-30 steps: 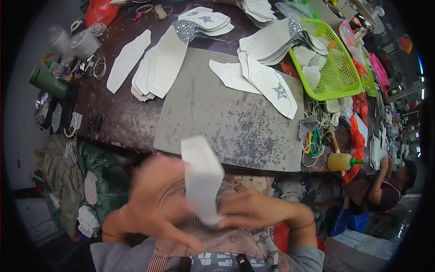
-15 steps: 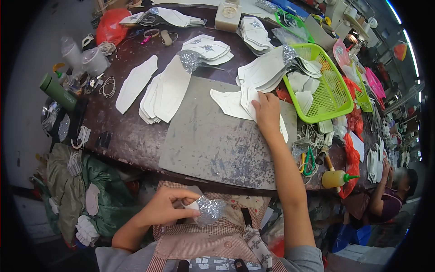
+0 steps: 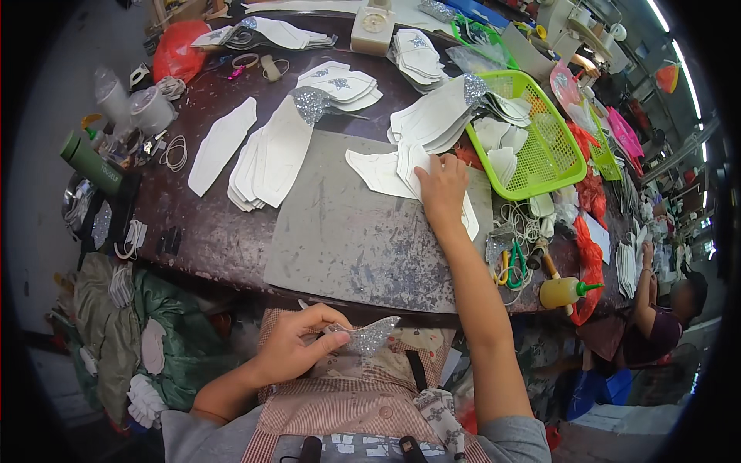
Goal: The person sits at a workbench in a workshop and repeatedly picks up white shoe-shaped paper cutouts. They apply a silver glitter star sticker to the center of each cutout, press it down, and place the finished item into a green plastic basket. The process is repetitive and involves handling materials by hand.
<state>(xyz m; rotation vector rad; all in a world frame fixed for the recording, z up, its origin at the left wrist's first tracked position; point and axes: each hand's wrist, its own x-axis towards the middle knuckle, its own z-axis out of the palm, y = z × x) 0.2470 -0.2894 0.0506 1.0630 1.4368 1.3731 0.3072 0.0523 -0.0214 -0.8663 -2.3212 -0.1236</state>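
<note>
Below, over the apron [image 3: 332,413]: the left hand [image 3: 307,339] pinches a silver glitter piece [image 3: 374,336] between thumb and bent fingers; the piece sticks out to the hand's right, nearer the person than the table edge.
Right hand: reaching forward, the right hand [image 3: 444,193] lies over the white pieces [image 3: 407,164], fingers bent and touching them; whether it grips one, I cannot tell.
White pieces: they overlap on the far right part of the grey mat [image 3: 332,231], partly hidden by the hand, one end showing beyond the wrist.
Green basket: right of that hand, the green basket [image 3: 545,187] contains small white scraps [image 3: 502,163].
Left of the mat: a fanned white stack [image 3: 270,166], with a single white cutout [image 3: 222,147] lying apart to its left.
Right edge: green-handled scissors [image 3: 517,266] near a yellow bottle [image 3: 559,293] with a green nozzle.
Far side: a box with a dial [image 3: 373,29] stands between further piles.
Co-worker: at the far right, another person [image 3: 654,336] sits at the table, hands near white pieces.
</note>
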